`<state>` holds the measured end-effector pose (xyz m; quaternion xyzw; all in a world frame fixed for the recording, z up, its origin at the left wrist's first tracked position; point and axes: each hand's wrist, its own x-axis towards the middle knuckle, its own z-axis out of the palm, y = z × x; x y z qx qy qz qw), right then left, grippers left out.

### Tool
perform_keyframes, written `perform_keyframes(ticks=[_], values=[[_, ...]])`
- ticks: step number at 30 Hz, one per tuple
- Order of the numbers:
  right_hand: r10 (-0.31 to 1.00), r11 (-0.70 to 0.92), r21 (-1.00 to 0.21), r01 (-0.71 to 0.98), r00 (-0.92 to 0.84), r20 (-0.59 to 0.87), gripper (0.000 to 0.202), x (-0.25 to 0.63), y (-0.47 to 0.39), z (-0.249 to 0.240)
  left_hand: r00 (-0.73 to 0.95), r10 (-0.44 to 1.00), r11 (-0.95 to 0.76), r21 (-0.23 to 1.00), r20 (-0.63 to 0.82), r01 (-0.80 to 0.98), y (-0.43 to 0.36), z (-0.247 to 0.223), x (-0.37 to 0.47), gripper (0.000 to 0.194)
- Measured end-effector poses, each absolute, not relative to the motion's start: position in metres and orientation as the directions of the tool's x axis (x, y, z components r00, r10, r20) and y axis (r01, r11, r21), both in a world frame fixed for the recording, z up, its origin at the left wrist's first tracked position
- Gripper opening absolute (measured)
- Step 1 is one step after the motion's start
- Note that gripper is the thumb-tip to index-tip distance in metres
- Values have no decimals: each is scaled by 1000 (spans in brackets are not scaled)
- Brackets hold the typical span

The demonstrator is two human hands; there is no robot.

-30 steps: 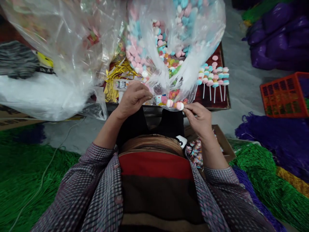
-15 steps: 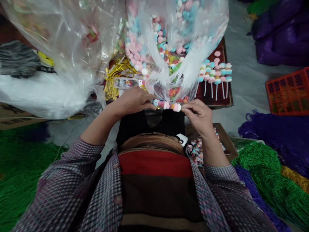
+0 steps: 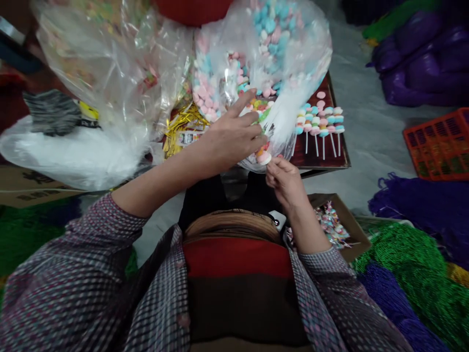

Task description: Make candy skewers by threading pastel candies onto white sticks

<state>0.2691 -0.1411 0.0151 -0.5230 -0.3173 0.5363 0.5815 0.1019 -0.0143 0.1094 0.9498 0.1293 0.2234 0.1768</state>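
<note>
Surface [image 3: 311, 156], dark red. Bears the bag and a row of loaded sticks. Near edge lies close to the hands. Probable hazard: a dropped piece rolling over that edge, owing to work done right beside it.

Bag [image 3: 273, 34], clear plastic, with pink, white and blue sweets. Slack mouth towards the person. Probable hazard: loose film snagging a wrist and dragging sweets out.

Carton [image 3: 355, 225], beside the right forearm; small wrapped pieces inside. No likely fault from here.

Sticks [image 3: 324, 132], in a row, lying on the surface near its right edge. Probable hazard: disarray, should the bag slump sideways against them.

Left hand [image 3: 238, 134], above the bag's mouth. Fingers spread apart; thumb hidden; whether anything touches the palm cannot be told. Probable hazard: knocking the skewer, since the two lie so close.

Right hand [image 3: 287, 181], lower and nearer the lap. Grip together, thumb and fingertips clamped on one end of the skewer.

Skewer [image 3: 263, 157], short, orange, pink and white pieces showing. White piece just beside the grip; far end runs under or behind the left fingers. Probable hazard: pieces slipping off that far end, from a hold at one end only.
</note>
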Motion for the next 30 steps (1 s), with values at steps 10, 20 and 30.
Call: perform_keyframes(ticks=[10, 20, 30], values=[[968, -4, -897, -443, 223, -115, 39, 254, -124, 36, 157, 696, -658, 710, 700, -251, -20, 110, 67, 52], [936, 45, -961, -272, 347, -54, 40, 236, -129, 26, 312, 947, 118, 820, 78, -561, -34, 106, 123, 50], [966, -230, -828, -511, -19, -257, 46, 240, -130, 25, 407, 901, 103, 840, 148, -533, -40, 91, 122, 49]])
